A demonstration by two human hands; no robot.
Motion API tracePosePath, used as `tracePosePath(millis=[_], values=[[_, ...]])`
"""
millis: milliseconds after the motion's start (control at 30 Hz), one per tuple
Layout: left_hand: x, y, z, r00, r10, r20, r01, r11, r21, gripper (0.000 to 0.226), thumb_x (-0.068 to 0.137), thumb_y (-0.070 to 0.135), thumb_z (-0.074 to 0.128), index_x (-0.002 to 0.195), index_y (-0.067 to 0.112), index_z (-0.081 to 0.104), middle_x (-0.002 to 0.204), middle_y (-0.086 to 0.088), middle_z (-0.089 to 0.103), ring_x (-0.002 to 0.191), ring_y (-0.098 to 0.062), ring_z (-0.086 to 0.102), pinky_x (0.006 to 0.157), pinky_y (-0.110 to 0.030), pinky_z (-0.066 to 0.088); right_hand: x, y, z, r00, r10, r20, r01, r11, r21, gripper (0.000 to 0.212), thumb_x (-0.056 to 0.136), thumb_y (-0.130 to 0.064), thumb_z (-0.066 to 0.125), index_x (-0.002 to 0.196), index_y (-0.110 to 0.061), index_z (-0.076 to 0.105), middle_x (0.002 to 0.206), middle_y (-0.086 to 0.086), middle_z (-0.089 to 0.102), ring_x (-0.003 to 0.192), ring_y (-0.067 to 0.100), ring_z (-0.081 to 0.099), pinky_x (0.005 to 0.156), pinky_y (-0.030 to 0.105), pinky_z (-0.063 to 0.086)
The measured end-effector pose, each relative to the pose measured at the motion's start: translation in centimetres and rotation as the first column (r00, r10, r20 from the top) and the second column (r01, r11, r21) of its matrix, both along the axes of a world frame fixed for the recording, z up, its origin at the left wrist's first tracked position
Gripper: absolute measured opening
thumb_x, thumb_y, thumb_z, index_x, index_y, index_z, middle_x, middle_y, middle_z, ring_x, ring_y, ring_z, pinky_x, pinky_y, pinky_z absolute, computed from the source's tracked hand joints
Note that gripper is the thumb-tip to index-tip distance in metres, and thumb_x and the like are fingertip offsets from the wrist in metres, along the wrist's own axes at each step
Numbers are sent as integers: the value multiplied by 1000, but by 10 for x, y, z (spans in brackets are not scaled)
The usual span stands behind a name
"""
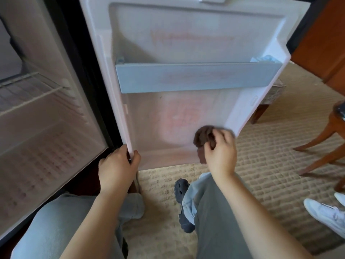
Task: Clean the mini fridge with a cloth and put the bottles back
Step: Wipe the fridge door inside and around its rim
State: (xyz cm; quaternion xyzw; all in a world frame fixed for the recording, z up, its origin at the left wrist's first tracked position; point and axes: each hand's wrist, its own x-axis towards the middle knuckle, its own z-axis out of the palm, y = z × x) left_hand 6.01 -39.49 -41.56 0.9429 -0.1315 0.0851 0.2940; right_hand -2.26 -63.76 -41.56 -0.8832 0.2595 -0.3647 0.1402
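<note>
right hand (220,152) presses brown cloth (204,136), seemingly against fridge door (186,113).

Furnished rm, carpet (270,156), mini fridge (186,43), wood chair (335,120)

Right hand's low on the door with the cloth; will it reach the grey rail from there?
Probably yes. The right hand grips the brown cloth against the lower door; the grey rail runs above, nothing between. The left hand grips the door's bottom corner, clear of that path.
</note>
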Motion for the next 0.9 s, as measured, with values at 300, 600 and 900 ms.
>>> tracePosePath(millis=[300,600,900], values=[[0,10,1,1000,-30,3,30,999,12,44,90,26,58,56,23,31,50,7,40,45,-14,37,59,-32,34,40,38,80,705,8,709,-86,994,74,30,75,15,56,104,11,65,111,29,54,108,22,51,96,14,38],[2,-3,-1,1000,-22,-4,22,999,-45,29,91,27,57,66,18,46,53,8,42,49,-14,43,55,-30,34,84,83,82,788,330,520,-284,944,-169,35,71,5,55,100,-3,73,105,23,60,96,36,56,85,34,46],[4,-2,0,999,-38,9,38,999,2,24,89,27,59,71,19,46,54,10,38,53,-19,42,56,-30,32,71,79,-1,741,646,-186,-669,681,-298,37,81,-4,46,103,-14,73,109,10,64,93,25,48,70,35,50]])
